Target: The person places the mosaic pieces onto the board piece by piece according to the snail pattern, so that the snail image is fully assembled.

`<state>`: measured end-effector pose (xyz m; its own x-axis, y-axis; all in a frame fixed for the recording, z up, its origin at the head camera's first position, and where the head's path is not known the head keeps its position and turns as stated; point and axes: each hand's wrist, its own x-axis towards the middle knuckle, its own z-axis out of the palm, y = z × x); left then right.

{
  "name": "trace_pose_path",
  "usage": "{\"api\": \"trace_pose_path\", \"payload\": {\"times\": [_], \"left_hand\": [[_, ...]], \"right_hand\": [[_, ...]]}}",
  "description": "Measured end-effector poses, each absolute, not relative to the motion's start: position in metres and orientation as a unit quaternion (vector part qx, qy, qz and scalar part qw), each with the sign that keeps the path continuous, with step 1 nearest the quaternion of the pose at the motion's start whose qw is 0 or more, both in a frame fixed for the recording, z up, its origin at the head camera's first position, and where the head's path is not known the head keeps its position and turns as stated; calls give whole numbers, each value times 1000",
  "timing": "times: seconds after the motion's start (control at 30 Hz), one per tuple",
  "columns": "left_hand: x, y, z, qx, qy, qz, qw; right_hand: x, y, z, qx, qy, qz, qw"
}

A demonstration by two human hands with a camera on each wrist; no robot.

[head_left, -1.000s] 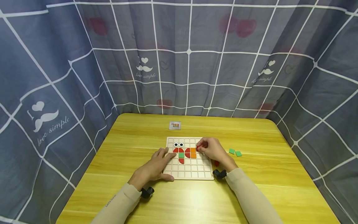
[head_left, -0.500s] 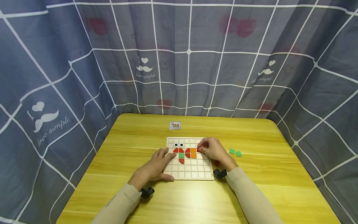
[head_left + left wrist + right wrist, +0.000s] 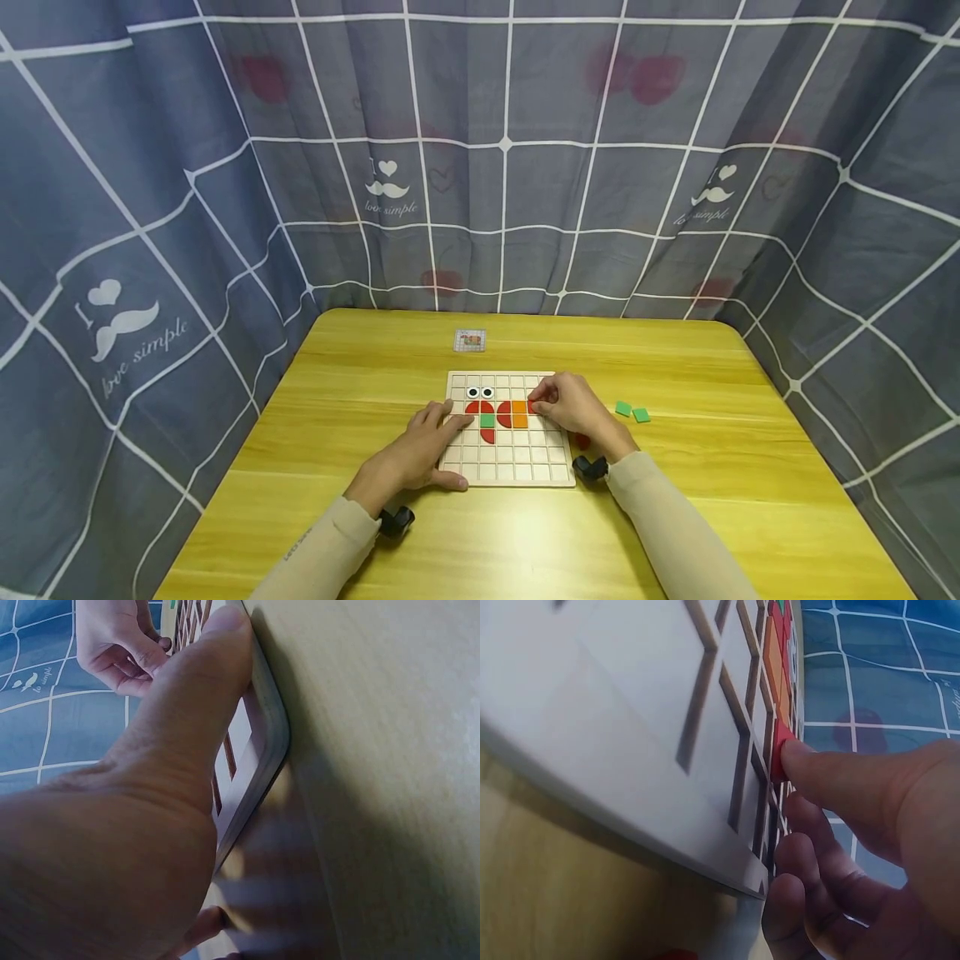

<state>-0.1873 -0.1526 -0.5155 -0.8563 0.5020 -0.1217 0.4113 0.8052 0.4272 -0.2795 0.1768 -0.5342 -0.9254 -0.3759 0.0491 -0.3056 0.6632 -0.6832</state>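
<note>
A pale wooden grid board (image 3: 517, 471) lies on the table. My left hand (image 3: 420, 446) rests spread at its left side, with the thumb on the near edge, as the left wrist view also shows. At the board's right part, my right hand (image 3: 572, 406) pinches a red tile (image 3: 780, 750) by the cell right of the upper orange tile (image 3: 520, 407). In the right wrist view, the thumb presses on that tile. Red rounded tiles (image 3: 504, 414), a green square tile (image 3: 487, 421) and two eye tiles (image 3: 480, 392) sit in other cells.
Two loose green tiles (image 3: 632, 412) lie right of the board. Another red tile (image 3: 582, 441) shows partly under my right wrist. A small picture card (image 3: 470, 340) lies beyond the board. A grey-blue checked curtain (image 3: 480, 192) surrounds the table's far side.
The red tile in my right hand has shifted slightly toward the orange tile and now lies lower in its cell. My left hand holds its place. The head view has tilted a little.
</note>
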Motion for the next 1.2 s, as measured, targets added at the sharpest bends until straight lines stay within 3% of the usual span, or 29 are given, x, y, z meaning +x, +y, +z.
{"api": "trace_pose_path", "payload": {"times": [0.47,0.97,1.2], "left_hand": [[-187,-152,-516,245,944,191,114],[-187,-153,-514,247,942,198,112],[-187,-153,-515,244,943,196,115]], "right_hand": [[-278,176,-532,-181,932,-315,18],[-267,202,-525,-186,925,-329,22],[-253,226,-523,-202,921,-330,55]]}}
